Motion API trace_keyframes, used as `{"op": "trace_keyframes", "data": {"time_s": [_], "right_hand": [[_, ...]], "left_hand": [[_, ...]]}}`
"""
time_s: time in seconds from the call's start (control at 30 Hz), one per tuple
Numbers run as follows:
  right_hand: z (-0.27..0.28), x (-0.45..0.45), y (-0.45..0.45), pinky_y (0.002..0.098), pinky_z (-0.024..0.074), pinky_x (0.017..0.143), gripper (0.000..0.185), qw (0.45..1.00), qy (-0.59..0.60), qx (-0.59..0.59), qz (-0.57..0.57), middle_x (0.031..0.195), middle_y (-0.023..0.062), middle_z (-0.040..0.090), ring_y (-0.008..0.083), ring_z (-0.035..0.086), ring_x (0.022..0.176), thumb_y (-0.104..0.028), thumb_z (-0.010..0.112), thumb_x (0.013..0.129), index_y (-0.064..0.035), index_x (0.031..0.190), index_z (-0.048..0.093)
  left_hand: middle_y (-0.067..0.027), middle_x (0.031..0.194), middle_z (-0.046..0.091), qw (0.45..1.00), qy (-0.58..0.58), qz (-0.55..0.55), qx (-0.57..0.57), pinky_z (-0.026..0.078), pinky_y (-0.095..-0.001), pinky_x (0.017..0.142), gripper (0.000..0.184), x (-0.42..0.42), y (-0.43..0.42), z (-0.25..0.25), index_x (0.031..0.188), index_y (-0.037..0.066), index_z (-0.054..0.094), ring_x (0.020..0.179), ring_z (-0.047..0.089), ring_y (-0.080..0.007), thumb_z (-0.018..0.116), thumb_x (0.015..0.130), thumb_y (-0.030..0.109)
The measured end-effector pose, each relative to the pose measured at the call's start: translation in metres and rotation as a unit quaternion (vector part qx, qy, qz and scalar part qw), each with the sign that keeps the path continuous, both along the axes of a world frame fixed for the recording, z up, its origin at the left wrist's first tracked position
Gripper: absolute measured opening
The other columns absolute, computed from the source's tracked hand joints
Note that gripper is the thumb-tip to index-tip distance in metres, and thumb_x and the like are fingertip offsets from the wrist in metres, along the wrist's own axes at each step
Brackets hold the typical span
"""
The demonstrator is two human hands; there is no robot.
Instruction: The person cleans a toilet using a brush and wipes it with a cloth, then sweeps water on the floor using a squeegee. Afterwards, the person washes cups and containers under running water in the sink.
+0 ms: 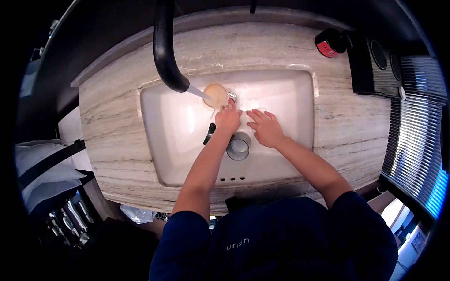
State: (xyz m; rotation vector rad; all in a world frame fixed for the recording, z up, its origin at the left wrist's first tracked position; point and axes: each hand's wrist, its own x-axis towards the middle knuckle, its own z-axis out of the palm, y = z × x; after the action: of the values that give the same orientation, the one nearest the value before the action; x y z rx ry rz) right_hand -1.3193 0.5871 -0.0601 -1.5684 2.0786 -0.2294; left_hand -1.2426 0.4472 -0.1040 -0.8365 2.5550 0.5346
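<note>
Water runs from the black faucet (pixel 169 61) onto a round, pale yellow item (pixel 215 95) in the white sink (pixel 286 89). My left hand (pixel 228 119) reaches to the metal drain (pixel 232 97), its fingertips at the drain's edge beside the yellow item; what they hold, if anything, is too small to tell. Just to the right, my right hand (pixel 265 127) is spread low over the sink floor, holding nothing. A clear round glass container (pixel 238 146) stands between my forearms. Left of it lies a small black object (pixel 210 134), partly hidden by my left forearm.
The marble counter (pixel 115 126) surrounds the sink. At the back right are a black jar with a red label (pixel 329 43) and a dark box-like unit (pixel 375 63). Three small overflow holes (pixel 232 178) line the sink's near wall. Ribbed glass stands at the far right.
</note>
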Motion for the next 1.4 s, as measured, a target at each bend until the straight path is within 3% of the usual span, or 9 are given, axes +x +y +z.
{"op": "trace_keyframes", "data": {"time_s": [0.1,0.43,0.53,0.63,0.73,0.87,0.93,1.13,1.4], "right_hand": [[0.0,0.006,0.003,0.0388,0.0219,0.095,0.031,1.0,-0.019,-0.008,-0.014,0.126,0.003,0.034,0.0158,0.026,0.12,-0.009,0.053,0.068,-0.0123,0.098,0.055],[-0.005,0.011,0.006,0.0385,0.0273,0.091,0.029,0.995,-0.03,-0.046,-0.086,0.114,0.0028,0.048,0.0171,0.039,0.111,-0.009,0.051,0.069,-0.0135,0.096,0.056],[0.014,0.005,0.001,0.036,0.0374,0.082,0.024,0.981,-0.107,0.033,-0.158,0.1,0.005,0.056,0.0199,0.051,0.096,-0.009,0.05,0.07,-0.0128,0.093,0.058],[0.001,0.0,-0.011,0.0354,0.0425,0.073,0.021,0.968,-0.125,-0.037,-0.213,0.092,0.0062,0.059,0.0234,0.055,0.084,-0.012,0.051,0.072,-0.0129,0.092,0.057],[-0.012,-0.004,-0.038,0.0355,0.0445,0.071,0.019,0.952,-0.126,-0.057,-0.272,0.09,0.0077,0.059,0.0248,0.056,0.083,-0.014,0.051,0.073,-0.012,0.091,0.057],[-0.025,-0.014,-0.076,0.0367,0.045,0.071,0.018,0.941,-0.158,0.014,-0.299,0.088,0.0105,0.059,0.0259,0.056,0.082,-0.016,0.053,0.073,-0.0107,0.089,0.057],[-0.036,-0.018,-0.092,0.0366,0.0461,0.07,0.019,0.943,-0.129,0.05,-0.301,0.086,0.0133,0.059,0.0278,0.056,0.082,-0.02,0.056,0.072,-0.008,0.088,0.057],[-0.051,-0.022,-0.118,0.0353,0.047,0.065,0.02,0.932,-0.078,0.109,-0.338,0.082,0.011,0.061,0.0261,0.058,0.077,-0.025,0.062,0.066,-0.0099,0.078,0.061],[-0.034,-0.031,-0.135,0.0343,0.0469,0.069,0.039,0.902,-0.079,0.194,-0.377,0.09,0.0112,0.06,0.0253,0.057,0.085,-0.033,0.069,0.058,-0.0098,0.088,0.06]], "left_hand": [[-0.0197,0.113,0.038,0.995,-0.081,-0.037,0.044,0.045,-0.0383,0.073,0.047,-0.021,-0.004,0.024,0.114,-0.004,0.036,0.093,0.05,-0.0319,0.042,0.082,0.03],[-0.0177,0.118,0.037,0.996,-0.061,0.026,0.06,0.043,-0.0378,0.078,0.03,-0.013,-0.005,-0.02,0.101,0.004,0.052,0.094,0.051,-0.0316,0.042,0.081,0.023],[-0.0206,0.11,0.044,0.99,0.108,0.087,0.021,0.045,-0.0382,0.071,0.03,0.011,-0.002,0.008,0.101,-0.001,0.046,0.085,0.054,-0.0324,0.045,0.078,0.02],[-0.0185,0.109,0.044,0.977,-0.017,0.199,0.081,0.043,-0.039,0.069,0.05,0.021,-0.007,0.036,0.106,-0.003,0.037,0.091,0.051,-0.0303,0.057,0.072,0.029],[-0.0141,0.11,0.043,0.926,0.212,0.282,-0.136,0.04,-0.0371,0.073,0.079,0.018,-0.01,0.037,0.101,-0.004,0.039,0.104,0.04,-0.0266,0.074,0.047,0.042],[-0.0148,0.108,0.045,0.902,0.285,0.257,-0.196,0.039,-0.0373,0.075,0.074,0.009,-0.022,0.024,0.102,-0.003,0.04,0.1,0.044,-0.0284,0.075,0.049,0.036],[-0.0152,0.105,0.048,0.883,0.334,0.319,0.08,0.037,-0.0377,0.08,0.076,0.014,-0.028,0.033,0.108,-0.001,0.038,0.097,0.046,-0.0293,0.076,0.05,0.029],[-0.0155,0.102,0.05,0.911,0.337,0.227,-0.07,0.037,-0.0387,0.079,0.074,0.042,-0.036,0.026,0.11,0.001,0.037,0.093,0.049,-0.0315,0.075,0.049,0.02],[-0.0174,0.099,0.05,0.915,0.338,0.218,-0.034,0.039,-0.0391,0.077,0.073,0.057,-0.038,0.038,0.109,0.0,0.037,0.09,0.049,-0.0332,0.074,0.049,0.017]]}}
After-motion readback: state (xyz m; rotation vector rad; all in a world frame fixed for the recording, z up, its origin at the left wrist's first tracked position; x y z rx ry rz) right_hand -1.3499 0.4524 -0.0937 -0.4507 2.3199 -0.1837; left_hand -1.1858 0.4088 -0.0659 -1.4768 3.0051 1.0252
